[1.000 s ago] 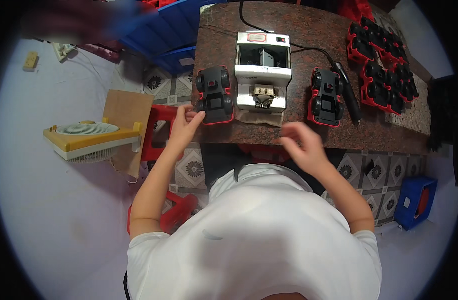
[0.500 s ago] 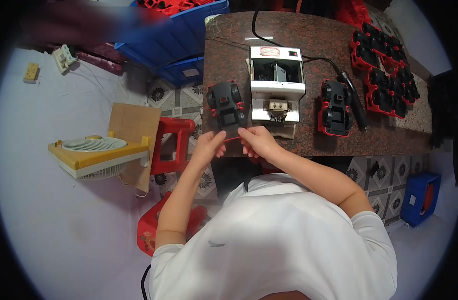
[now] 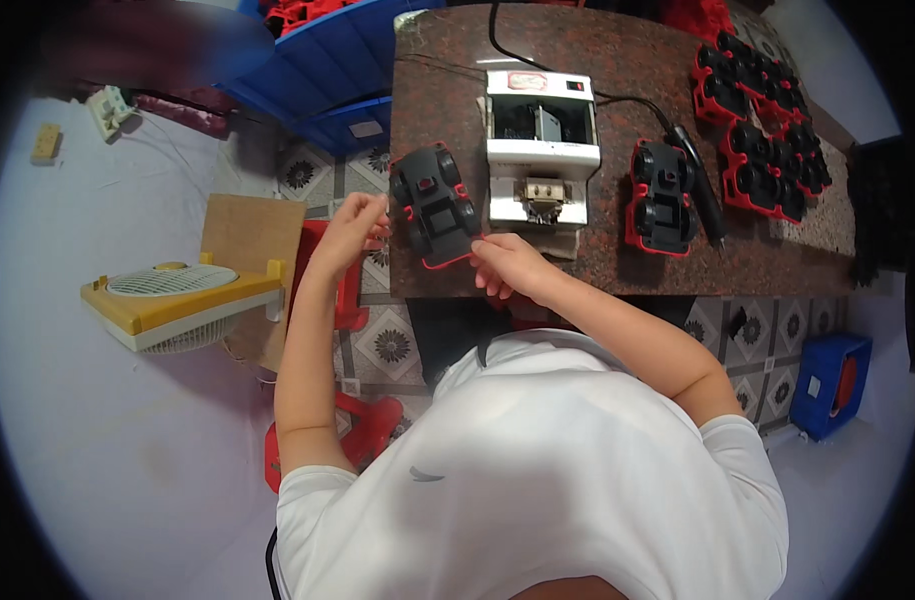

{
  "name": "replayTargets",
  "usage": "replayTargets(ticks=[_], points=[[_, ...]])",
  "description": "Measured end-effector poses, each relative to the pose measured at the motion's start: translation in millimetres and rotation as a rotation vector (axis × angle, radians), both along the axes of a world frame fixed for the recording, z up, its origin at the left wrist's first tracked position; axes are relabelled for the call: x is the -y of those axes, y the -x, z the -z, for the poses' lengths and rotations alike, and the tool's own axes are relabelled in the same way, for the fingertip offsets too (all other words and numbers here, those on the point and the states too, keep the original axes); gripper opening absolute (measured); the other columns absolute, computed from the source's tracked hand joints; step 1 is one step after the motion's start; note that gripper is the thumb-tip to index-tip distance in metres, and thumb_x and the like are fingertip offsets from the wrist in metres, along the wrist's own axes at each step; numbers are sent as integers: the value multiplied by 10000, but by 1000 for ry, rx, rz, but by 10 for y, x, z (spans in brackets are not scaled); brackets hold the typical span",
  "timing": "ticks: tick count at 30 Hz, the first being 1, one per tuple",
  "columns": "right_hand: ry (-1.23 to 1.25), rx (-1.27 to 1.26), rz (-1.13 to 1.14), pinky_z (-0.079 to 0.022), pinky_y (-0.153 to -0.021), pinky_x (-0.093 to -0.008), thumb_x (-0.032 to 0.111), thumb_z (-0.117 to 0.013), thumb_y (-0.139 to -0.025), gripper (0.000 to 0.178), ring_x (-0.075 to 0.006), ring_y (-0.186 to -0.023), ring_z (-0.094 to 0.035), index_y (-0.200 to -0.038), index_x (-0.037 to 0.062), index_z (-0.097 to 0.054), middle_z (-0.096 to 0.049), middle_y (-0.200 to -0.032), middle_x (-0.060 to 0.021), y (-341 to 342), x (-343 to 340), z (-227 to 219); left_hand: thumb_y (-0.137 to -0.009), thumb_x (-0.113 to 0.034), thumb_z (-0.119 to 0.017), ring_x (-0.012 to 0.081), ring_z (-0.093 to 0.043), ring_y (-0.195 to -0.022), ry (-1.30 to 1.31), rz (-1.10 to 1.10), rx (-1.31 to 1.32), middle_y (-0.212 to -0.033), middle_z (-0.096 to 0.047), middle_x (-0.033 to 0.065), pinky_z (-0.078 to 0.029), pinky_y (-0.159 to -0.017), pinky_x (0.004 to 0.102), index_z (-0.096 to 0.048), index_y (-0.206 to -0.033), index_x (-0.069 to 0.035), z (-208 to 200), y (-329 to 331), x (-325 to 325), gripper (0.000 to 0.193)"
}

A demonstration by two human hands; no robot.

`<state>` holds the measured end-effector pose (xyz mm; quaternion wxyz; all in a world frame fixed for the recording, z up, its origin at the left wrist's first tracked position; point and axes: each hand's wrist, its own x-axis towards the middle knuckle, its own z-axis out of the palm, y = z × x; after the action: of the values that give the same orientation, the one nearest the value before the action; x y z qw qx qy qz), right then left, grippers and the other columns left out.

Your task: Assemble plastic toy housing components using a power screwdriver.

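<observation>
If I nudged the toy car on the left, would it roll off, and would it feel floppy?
The car would probably slide rather than roll, since its wheels face upward. It is likely stiff: its body looks unbent with the right hand at one corner. It may be light for its size, as it looks like plastic.

Toy chassis partly hidden by right hand, maroon shape blurred, blue crate cut off at top
</observation>
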<state>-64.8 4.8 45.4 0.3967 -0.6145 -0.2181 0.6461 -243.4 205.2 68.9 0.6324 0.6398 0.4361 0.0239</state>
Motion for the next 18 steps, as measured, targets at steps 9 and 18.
replayTargets(ticks=[9, 18], points=[[-522, 836, 676, -423, -571, -238, 150, -594, -892, 168, -99, -630, -523, -850, -2, -537, -564, -681, -58, -721, 1060, -359, -935, -327, -544, 129, -513, -996, -32, -150, 128, -1165, -494, 57, -465, -821, 278, -419, -1312, -79, 140, 178, 476, 468], [-1, 509, 715, -435, -451, -225, 298, -617, -893, 343, -89, -560, -557, -1059, 32, -477, -592, -726, -40, -1299, 1718, -5, -868, -213, -621, 107, -501, -960, -40, -37, 68, -1125, -502, 37, -449, -789, 250, -395, -1317, -84, 59, 85, 717, 520]])
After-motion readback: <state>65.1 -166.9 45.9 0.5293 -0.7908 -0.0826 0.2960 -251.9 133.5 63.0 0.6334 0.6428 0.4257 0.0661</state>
